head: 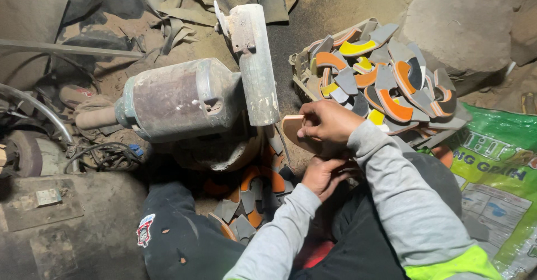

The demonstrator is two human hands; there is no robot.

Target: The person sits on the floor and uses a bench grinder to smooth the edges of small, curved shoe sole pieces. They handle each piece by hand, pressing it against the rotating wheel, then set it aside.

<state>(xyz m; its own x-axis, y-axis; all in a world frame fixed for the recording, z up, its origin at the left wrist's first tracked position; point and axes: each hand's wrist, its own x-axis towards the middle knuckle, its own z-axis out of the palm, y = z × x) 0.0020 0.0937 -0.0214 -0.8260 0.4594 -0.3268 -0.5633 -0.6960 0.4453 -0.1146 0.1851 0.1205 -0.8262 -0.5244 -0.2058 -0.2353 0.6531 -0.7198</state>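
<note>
Your grey sleeves (pixel 391 202) fill the bottom of the view, nearest the camera, crossing over your dark trousers (pixel 184 241). Your right hand (pixel 327 122) is closed around the edge of a flat, tan sole-shaped piece (pixel 293 132), thumb and fingers pinching it, just below a dusty metal guard (pixel 254 62). Your left hand (pixel 320 176) sits lower, loosely curled beneath the right wrist; whether it holds anything you cannot tell, because the right forearm covers its fingertips.

To the left, a dust-coated motor housing (pixel 179 98) lies on its side, joined to the guard. Beyond your right hand, a heap of curved grey, orange and yellow sole pieces (pixel 380 79) rests in a tray whose rim barely shows. More such pieces (pixel 251 196) lie in shadow between your knees. A green printed sack (pixel 498 168) is at the right, cut off by the frame. Cables (pixel 103 154) tangle at the left.

The spot where the piece meets the machine is dark and hard to make out.
</note>
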